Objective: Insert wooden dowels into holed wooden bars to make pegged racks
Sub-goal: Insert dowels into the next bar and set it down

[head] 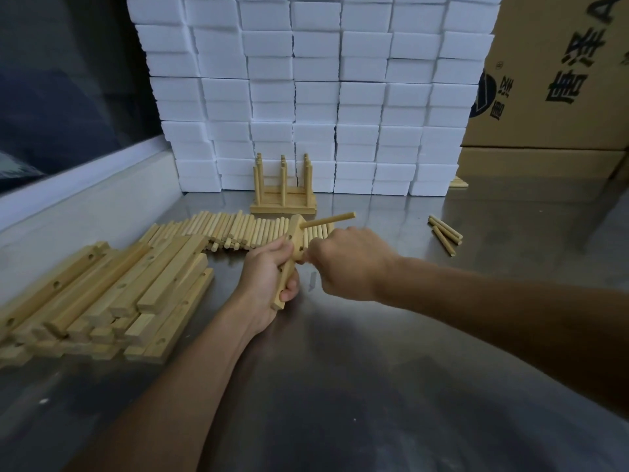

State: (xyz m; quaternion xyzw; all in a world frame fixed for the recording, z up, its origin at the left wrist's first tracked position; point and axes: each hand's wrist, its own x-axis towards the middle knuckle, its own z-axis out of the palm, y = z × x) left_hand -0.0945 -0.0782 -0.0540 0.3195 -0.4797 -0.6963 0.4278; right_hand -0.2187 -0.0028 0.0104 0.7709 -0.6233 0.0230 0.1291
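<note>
My left hand (269, 274) grips a holed wooden bar (293, 240) by its lower half and holds it tilted above the steel table. One dowel (328, 220) sticks out of the bar's top hole toward the right. My right hand (347, 264) is curled tight against the bar's lower hole; its fingers hide whatever they pinch there. A row of loose dowels (238, 229) lies just behind my hands. A pile of holed bars (112, 294) lies at the left. Finished pegged racks (283, 195) stand at the back.
A wall of white foam blocks (313, 93) rises behind the racks. A cardboard box (558, 80) stands at the back right. A few stray dowels (444, 233) lie to the right. The steel table (340, 386) has a raised edge along the left.
</note>
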